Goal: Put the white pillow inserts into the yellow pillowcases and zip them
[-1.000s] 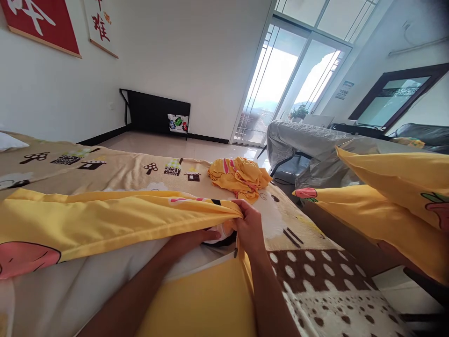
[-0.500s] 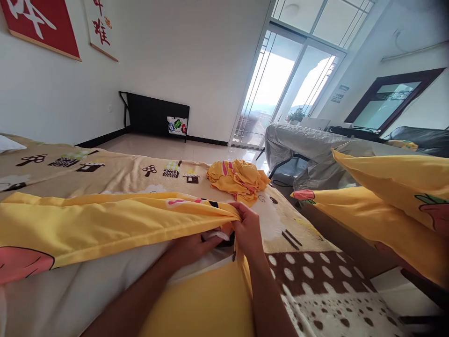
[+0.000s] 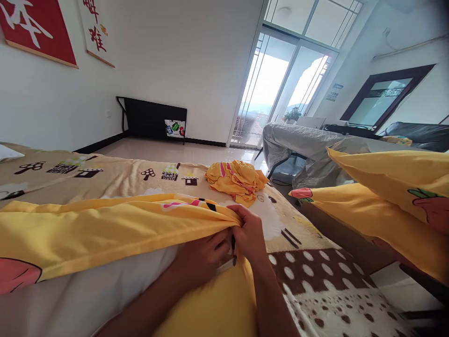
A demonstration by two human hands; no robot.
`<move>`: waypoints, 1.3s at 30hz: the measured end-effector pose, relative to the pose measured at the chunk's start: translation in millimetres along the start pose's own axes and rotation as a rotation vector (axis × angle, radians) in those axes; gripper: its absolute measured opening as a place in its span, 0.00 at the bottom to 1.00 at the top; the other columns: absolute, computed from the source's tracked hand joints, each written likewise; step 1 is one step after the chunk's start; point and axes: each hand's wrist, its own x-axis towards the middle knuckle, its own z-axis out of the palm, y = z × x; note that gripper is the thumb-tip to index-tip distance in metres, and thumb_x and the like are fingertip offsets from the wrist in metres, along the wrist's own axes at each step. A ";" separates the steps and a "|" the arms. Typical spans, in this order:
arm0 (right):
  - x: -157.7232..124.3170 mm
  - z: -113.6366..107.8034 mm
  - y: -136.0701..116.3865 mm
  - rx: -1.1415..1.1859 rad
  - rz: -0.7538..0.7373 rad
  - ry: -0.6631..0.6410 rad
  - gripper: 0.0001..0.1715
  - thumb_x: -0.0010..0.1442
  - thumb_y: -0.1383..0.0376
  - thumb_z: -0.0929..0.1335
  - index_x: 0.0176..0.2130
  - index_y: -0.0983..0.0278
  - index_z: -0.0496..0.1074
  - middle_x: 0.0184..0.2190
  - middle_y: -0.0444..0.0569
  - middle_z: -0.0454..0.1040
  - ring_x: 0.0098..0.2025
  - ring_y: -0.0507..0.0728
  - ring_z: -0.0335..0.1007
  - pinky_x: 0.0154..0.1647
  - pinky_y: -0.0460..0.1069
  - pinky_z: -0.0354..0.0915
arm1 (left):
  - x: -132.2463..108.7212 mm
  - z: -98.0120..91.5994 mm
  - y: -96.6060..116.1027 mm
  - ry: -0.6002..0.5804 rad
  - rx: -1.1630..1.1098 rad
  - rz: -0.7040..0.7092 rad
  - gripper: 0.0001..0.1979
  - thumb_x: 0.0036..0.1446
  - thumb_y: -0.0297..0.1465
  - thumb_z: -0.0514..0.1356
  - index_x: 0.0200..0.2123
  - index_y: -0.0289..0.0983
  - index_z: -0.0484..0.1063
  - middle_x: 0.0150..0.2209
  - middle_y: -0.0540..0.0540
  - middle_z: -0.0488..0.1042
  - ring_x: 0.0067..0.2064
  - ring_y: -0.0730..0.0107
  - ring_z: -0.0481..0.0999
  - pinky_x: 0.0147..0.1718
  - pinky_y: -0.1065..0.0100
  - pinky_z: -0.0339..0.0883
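Note:
A yellow fabric cover (image 3: pixel 115 229) with pink prints stretches across the bed in front of me, and white inner fabric (image 3: pixel 115 281) shows beneath its edge. My right hand (image 3: pixel 249 234) is closed on the gathered end of the cover, thumb and fingers pinching the folds. Just left of it and under the cover's edge, my left hand (image 3: pixel 205 257) has its fingers curled; what they grip is hidden. More plain yellow cloth (image 3: pixel 213 309) lies below both wrists.
A crumpled orange-yellow cloth (image 3: pixel 236 180) lies on the patterned blanket (image 3: pixel 115 175) over the bed. Two yellow pillows (image 3: pixel 379 173) stand at the right. Beyond them is a plastic-covered piece of furniture (image 3: pixel 298 135). A black folded table (image 3: pixel 150 117) leans on the far wall.
My left hand has moved up toward my right hand, and its fingers have curled in under the cover's edge. The right hand keeps its grip. The view has shifted slightly.

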 end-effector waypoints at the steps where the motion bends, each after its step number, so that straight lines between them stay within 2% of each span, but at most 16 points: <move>1: 0.7 0.4 0.3 0.006 0.004 0.002 0.22 0.38 0.71 0.59 0.34 0.63 0.73 0.30 0.44 0.75 0.33 0.55 0.70 0.36 0.47 0.65 | -0.4 0.8 0.0 -0.019 -0.003 -0.016 0.09 0.60 0.25 0.53 0.41 0.34 0.71 0.46 0.41 0.75 0.48 0.60 0.74 0.49 0.60 0.69; 6: 2.4 3.5 3.8 0.042 0.024 0.002 0.24 0.36 0.72 0.59 0.34 0.63 0.74 0.30 0.44 0.76 0.34 0.55 0.70 0.36 0.46 0.65 | -1.5 1.5 -0.5 -0.131 -0.052 -0.100 0.12 0.58 0.25 0.55 0.45 0.36 0.70 0.47 0.41 0.74 0.48 0.57 0.73 0.48 0.58 0.70; 10: 3.3 3.5 8.4 0.017 0.026 -0.016 0.25 0.37 0.73 0.60 0.35 0.63 0.74 0.32 0.44 0.76 0.35 0.55 0.70 0.36 0.47 0.64 | -1.4 2.2 -0.4 -0.173 -0.110 -0.181 0.14 0.59 0.27 0.55 0.49 0.36 0.67 0.49 0.40 0.73 0.50 0.55 0.73 0.48 0.56 0.70; 16: 4.9 -4.1 6.9 -0.310 0.048 -0.125 0.29 0.38 0.74 0.62 0.41 0.61 0.73 0.36 0.45 0.76 0.39 0.57 0.69 0.42 0.49 0.62 | -4.9 4.6 0.4 -0.272 -0.095 -0.299 0.22 0.57 0.28 0.56 0.56 0.39 0.64 0.53 0.38 0.72 0.51 0.51 0.74 0.49 0.52 0.69; 19: 4.2 -6.0 4.4 -0.463 0.060 -0.094 0.21 0.39 0.73 0.62 0.35 0.62 0.73 0.33 0.48 0.75 0.36 0.57 0.68 0.39 0.48 0.60 | -3.5 0.2 0.9 -0.293 -0.101 -0.284 0.22 0.56 0.26 0.56 0.55 0.39 0.65 0.53 0.38 0.72 0.52 0.50 0.73 0.51 0.51 0.68; 22: 2.9 -5.0 1.6 -0.470 0.016 -0.090 0.11 0.40 0.73 0.60 0.25 0.62 0.67 0.25 0.45 0.70 0.30 0.54 0.63 0.32 0.46 0.56 | 0.1 -5.2 0.0 -0.261 -0.175 -0.259 0.19 0.59 0.28 0.54 0.54 0.39 0.65 0.54 0.39 0.71 0.54 0.53 0.71 0.54 0.52 0.66; 25: 2.3 -2.9 -1.0 -0.380 0.012 -0.126 0.12 0.40 0.72 0.59 0.26 0.61 0.66 0.22 0.42 0.68 0.28 0.53 0.60 0.30 0.45 0.54 | 2.3 -6.9 -1.9 -0.245 -0.202 -0.249 0.16 0.61 0.30 0.53 0.52 0.38 0.67 0.55 0.38 0.70 0.55 0.53 0.70 0.55 0.50 0.65; 28: 3.0 -1.1 -0.8 -0.358 0.035 -0.087 0.13 0.40 0.71 0.59 0.28 0.61 0.67 0.23 0.42 0.70 0.29 0.54 0.62 0.34 0.47 0.55 | 2.6 -5.8 -3.1 -0.249 -0.208 -0.230 0.13 0.60 0.27 0.53 0.48 0.38 0.69 0.55 0.38 0.70 0.55 0.53 0.70 0.55 0.52 0.65; 30: 3.8 0.0 1.5 -0.352 0.016 -0.057 0.13 0.41 0.71 0.60 0.29 0.61 0.67 0.24 0.42 0.71 0.30 0.54 0.62 0.36 0.47 0.56 | 2.4 -5.4 -3.1 -0.228 -0.209 -0.222 0.12 0.60 0.28 0.53 0.46 0.38 0.70 0.54 0.39 0.70 0.54 0.55 0.70 0.54 0.54 0.65; 33: 5.4 1.8 7.0 -0.246 0.021 -0.057 0.12 0.42 0.70 0.60 0.29 0.61 0.67 0.24 0.41 0.69 0.29 0.53 0.62 0.32 0.46 0.56 | 1.1 -6.3 -2.4 -0.134 -0.164 -0.178 0.10 0.59 0.27 0.53 0.42 0.38 0.70 0.49 0.41 0.73 0.51 0.58 0.72 0.51 0.58 0.68; 36: 6.8 3.5 12.1 -0.145 0.035 -0.037 0.12 0.43 0.69 0.60 0.30 0.62 0.66 0.25 0.41 0.69 0.29 0.53 0.62 0.30 0.46 0.56 | -2.2 -7.8 -3.0 0.049 -0.057 -0.088 0.10 0.57 0.23 0.50 0.36 0.36 0.70 0.38 0.42 0.75 0.40 0.61 0.73 0.39 0.62 0.69; 39: 7.6 3.9 14.3 -0.105 0.016 -0.022 0.12 0.42 0.70 0.59 0.30 0.62 0.67 0.25 0.41 0.69 0.31 0.53 0.63 0.32 0.46 0.58 | -6.2 -8.6 -4.6 0.176 -0.038 0.010 0.09 0.56 0.23 0.50 0.28 0.37 0.67 0.27 0.45 0.72 0.30 0.66 0.68 0.29 0.65 0.65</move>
